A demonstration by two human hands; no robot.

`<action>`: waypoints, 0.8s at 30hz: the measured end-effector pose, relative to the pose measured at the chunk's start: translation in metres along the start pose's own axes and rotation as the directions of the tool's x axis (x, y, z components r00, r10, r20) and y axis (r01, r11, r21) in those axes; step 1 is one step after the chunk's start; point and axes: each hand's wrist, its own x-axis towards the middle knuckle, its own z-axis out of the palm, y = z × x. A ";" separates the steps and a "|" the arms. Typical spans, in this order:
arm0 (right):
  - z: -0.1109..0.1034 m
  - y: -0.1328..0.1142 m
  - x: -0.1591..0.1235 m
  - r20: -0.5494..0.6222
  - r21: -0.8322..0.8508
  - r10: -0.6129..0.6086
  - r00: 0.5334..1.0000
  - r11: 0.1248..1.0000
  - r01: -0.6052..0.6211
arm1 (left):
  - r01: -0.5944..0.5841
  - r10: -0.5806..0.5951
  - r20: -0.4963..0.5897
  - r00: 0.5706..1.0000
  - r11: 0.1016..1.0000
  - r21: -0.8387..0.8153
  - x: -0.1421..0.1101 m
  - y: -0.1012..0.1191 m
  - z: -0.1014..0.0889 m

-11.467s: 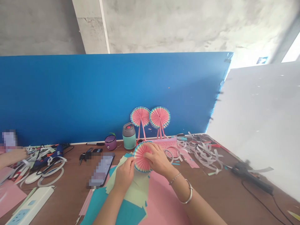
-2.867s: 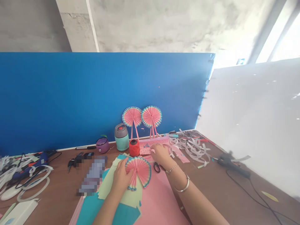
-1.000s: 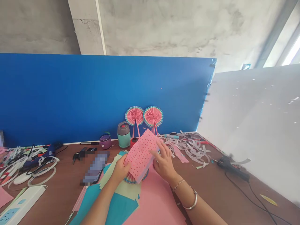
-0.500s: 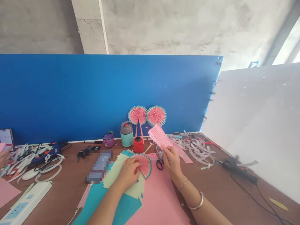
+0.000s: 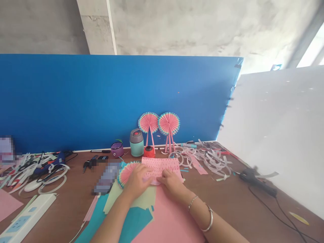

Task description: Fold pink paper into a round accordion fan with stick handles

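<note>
Daylight reaches me from two o'clock, washing out the white panel point(image 5: 275, 128); the ceiling point(image 5: 37, 27) dims toward ten. Blocky pixels mask the phone point(image 5: 106, 179); the outer edges look stretched.

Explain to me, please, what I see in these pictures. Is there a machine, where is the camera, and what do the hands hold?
There is no machine here: a person works with two bare hands. Every picture comes from one camera worn on the head, looking forward and down.

The left hand and the right hand both touch a patterned pink sheet. A pleated paper piece lies beside the left hand. How firm the grip is, I cannot tell.

On the brown table are green paper, blue-green paper and plain pink paper. Behind them stand a flask and a purple cup. Two round pleated fans stand in front of a blue panel.
</note>
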 end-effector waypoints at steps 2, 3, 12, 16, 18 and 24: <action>-0.003 0.000 -0.001 0.033 0.030 0.001 0.999 1.000 -0.002 | 0.022 -0.018 0.138 0.990 0.999 -0.031 -0.002 0.009 0.002; -0.005 0.001 -0.002 0.043 0.057 -0.001 0.999 0.998 -0.001 | 0.044 -0.039 0.201 0.979 0.999 -0.021 -0.002 0.012 0.003; -0.010 0.007 -0.008 0.040 0.306 0.061 0.997 0.949 -0.071 | 0.018 -0.039 0.332 0.942 0.998 0.068 -0.004 0.026 -0.005; -0.009 0.004 -0.011 0.041 0.327 0.040 0.998 0.944 -0.051 | 0.003 -0.034 0.368 0.929 0.996 0.085 -0.006 0.027 -0.001; -0.012 0.002 -0.011 0.053 0.257 0.052 0.997 0.964 -0.064 | 0.014 -0.048 0.382 0.923 0.996 0.090 -0.006 0.026 0.000; -0.023 0.016 -0.006 0.091 0.030 0.338 0.937 0.939 -0.341 | 0.050 -0.073 0.352 0.933 0.996 0.074 -0.003 0.025 0.008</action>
